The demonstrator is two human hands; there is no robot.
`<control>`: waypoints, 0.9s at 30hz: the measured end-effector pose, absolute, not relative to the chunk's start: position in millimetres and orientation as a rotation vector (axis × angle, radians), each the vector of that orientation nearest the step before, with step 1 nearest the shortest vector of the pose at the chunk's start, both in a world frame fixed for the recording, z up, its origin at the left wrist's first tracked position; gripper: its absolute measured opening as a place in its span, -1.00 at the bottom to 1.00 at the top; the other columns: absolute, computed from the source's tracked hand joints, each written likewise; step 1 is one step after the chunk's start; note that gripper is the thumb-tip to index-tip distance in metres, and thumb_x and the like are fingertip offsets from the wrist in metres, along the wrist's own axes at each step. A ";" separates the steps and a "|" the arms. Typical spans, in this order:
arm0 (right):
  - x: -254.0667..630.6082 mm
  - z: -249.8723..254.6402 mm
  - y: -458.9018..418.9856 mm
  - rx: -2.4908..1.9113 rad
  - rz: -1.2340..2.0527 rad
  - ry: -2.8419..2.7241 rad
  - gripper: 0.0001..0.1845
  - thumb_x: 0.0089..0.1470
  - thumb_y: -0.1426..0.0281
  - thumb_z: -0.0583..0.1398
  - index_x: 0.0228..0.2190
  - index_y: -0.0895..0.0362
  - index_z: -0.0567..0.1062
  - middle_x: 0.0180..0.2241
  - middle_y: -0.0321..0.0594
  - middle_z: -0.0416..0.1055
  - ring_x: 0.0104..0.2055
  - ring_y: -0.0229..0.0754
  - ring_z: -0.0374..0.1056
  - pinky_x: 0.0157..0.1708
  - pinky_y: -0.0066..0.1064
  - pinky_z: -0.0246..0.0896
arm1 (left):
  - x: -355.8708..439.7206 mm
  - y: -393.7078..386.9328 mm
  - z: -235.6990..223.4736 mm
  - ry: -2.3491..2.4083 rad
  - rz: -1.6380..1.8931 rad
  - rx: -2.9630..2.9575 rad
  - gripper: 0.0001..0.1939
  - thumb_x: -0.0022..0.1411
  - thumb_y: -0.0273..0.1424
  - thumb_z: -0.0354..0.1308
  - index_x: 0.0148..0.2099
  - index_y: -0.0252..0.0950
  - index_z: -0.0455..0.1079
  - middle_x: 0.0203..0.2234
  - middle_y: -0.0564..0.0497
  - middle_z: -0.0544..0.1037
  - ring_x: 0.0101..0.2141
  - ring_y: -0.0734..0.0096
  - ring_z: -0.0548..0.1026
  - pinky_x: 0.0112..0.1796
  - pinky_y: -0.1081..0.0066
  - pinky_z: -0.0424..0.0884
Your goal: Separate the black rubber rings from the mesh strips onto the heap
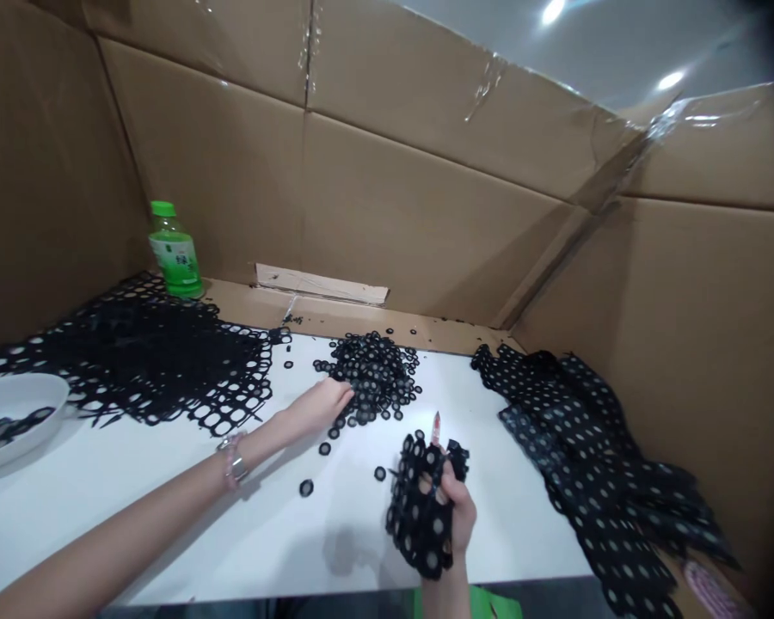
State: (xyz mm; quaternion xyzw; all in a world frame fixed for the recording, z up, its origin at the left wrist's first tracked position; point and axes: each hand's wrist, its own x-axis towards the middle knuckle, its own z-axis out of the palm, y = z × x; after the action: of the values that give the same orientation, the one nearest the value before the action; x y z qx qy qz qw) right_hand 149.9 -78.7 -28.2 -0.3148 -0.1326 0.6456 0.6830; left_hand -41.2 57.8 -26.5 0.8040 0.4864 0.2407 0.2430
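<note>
My left hand (319,407) reaches across the white table (264,533) to the near edge of a heap of small black rings (372,375). Its fingers are curled at the heap; what they pinch is hidden. A bracelet sits on that wrist. My right hand (457,509) is closed round a strip of black perforated rubber sheet (420,507), held upright above the table's front edge. A small red-tipped tool (436,427) sticks up above that hand. A few loose rings (306,487) lie between the hands.
A pile of punched-out black mesh scrap (161,361) covers the left. A white dish (9,413) sits at the far left edge. A green bottle (175,251) stands at the back. Unpunched dotted black sheets (580,430) lie on the right. Cardboard walls (426,206) enclose the table.
</note>
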 end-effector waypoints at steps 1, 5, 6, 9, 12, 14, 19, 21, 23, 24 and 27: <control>145.8 -27.1 -77.4 -0.719 1.472 -0.261 -0.72 -0.39 0.31 0.33 -0.50 0.10 0.46 -0.57 -0.34 0.45 -0.53 -0.23 0.36 -0.43 -0.34 0.29 | -40.5 60.8 -27.6 1.351 0.638 2.215 -0.72 0.19 -0.33 -0.08 -0.55 -0.27 0.09 -0.67 0.08 0.24 -0.60 0.43 0.23 -0.50 0.43 0.07; 128.2 -24.8 -71.9 -0.792 1.513 -0.184 -0.68 -0.42 0.29 0.36 -0.53 0.14 0.45 -0.66 -0.39 0.39 -0.61 -0.29 0.31 -0.54 -0.43 0.26 | -30.3 48.2 -15.3 1.416 0.647 2.270 -0.75 0.19 -0.31 -0.04 -0.50 -0.29 0.15 -0.59 0.01 0.32 -0.53 0.38 0.28 -0.48 0.43 0.08; 125.4 -25.8 -71.7 -0.802 1.519 -0.181 -0.67 -0.46 0.32 0.37 -0.52 0.13 0.45 -0.68 -0.41 0.37 -0.62 -0.30 0.30 -0.55 -0.45 0.26 | -27.0 38.7 -8.6 1.363 0.659 2.290 -0.74 0.21 -0.28 -0.06 -0.49 -0.29 0.16 -0.57 0.02 0.34 -0.52 0.39 0.29 -0.47 0.44 0.09; 122.2 -33.5 -77.3 -0.801 1.562 -0.253 -0.68 -0.48 0.38 0.37 -0.52 0.11 0.47 -0.63 -0.40 0.39 -0.56 -0.28 0.33 -0.47 -0.41 0.30 | -17.3 1.0 12.9 1.009 0.653 2.303 -0.67 0.23 -0.19 -0.08 -0.48 -0.29 0.18 -0.57 0.08 0.34 -0.51 0.47 0.29 -0.48 0.49 0.12; 124.9 -43.8 -91.4 -0.786 1.457 -0.409 -0.76 -0.46 0.39 0.36 -0.59 0.06 0.45 -0.47 -0.33 0.46 -0.32 -0.15 0.38 -0.29 -0.30 0.32 | -11.3 -31.7 27.8 0.871 0.554 2.208 -0.65 0.27 -0.18 -0.15 -0.44 -0.29 0.22 -0.55 0.09 0.35 -0.51 0.49 0.28 -0.50 0.50 0.13; 127.2 -47.4 -99.3 -0.793 1.398 -0.435 -0.67 -0.56 0.49 0.38 -0.60 0.02 0.44 -0.38 -0.37 0.47 -0.19 -0.13 0.35 -0.19 -0.31 0.29 | -11.2 -42.3 31.1 0.869 0.525 2.176 -0.65 0.31 -0.23 -0.23 -0.38 -0.27 0.24 -0.48 0.06 0.39 -0.46 0.46 0.30 -0.44 0.49 0.16; 122.4 -39.2 -91.0 -0.771 1.521 -0.348 -0.80 -0.37 0.39 0.30 -0.53 0.04 0.46 -0.53 -0.37 0.42 -0.38 -0.18 0.38 -0.29 -0.29 0.33 | -14.7 -45.9 23.4 0.837 0.496 2.184 -0.69 0.34 -0.30 -0.33 -0.31 -0.25 0.19 -0.43 0.04 0.38 -0.43 0.44 0.30 -0.39 0.46 0.18; 120.0 -34.8 -83.6 -0.725 1.529 -0.322 -0.82 -0.37 0.36 0.27 -0.55 0.05 0.44 -0.56 -0.37 0.41 -0.41 -0.17 0.38 -0.31 -0.27 0.33 | -14.0 -46.8 19.1 0.824 0.498 2.181 -0.72 0.34 -0.32 -0.32 -0.31 -0.25 0.16 -0.45 0.05 0.35 -0.47 0.46 0.28 -0.42 0.47 0.17; 121.1 -32.9 -79.8 -0.705 1.521 -0.315 -0.81 -0.40 0.39 0.28 -0.56 0.06 0.43 -0.57 -0.38 0.41 -0.43 -0.18 0.38 -0.34 -0.29 0.33 | -13.7 -44.9 15.9 0.815 0.540 2.200 -0.73 0.34 -0.33 -0.31 -0.33 -0.25 0.14 -0.49 0.07 0.33 -0.49 0.47 0.27 -0.43 0.48 0.17; 123.2 -33.0 -79.5 -0.712 1.513 -0.324 -0.81 -0.39 0.40 0.28 -0.56 0.06 0.42 -0.59 -0.38 0.40 -0.46 -0.20 0.37 -0.37 -0.32 0.33 | -14.4 -41.2 14.6 0.819 0.574 2.212 -0.73 0.33 -0.33 -0.30 -0.34 -0.26 0.15 -0.50 0.08 0.32 -0.48 0.47 0.27 -0.43 0.48 0.17; 133.6 -35.4 -81.9 -0.723 1.502 -0.360 -0.82 -0.36 0.40 0.28 -0.56 0.08 0.41 -0.64 -0.41 0.37 -0.57 -0.26 0.33 -0.48 -0.39 0.29 | -19.7 -14.0 10.2 0.957 0.702 2.224 -0.69 0.34 -0.32 -0.32 -0.38 -0.27 0.15 -0.53 0.09 0.30 -0.49 0.48 0.27 -0.43 0.50 0.19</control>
State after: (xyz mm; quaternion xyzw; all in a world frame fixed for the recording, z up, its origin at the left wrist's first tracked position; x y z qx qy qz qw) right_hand 133.6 -81.9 -35.4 -0.3193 -0.1588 0.6632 0.6581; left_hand -19.7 -14.0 10.2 0.8400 0.3616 0.2653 0.3054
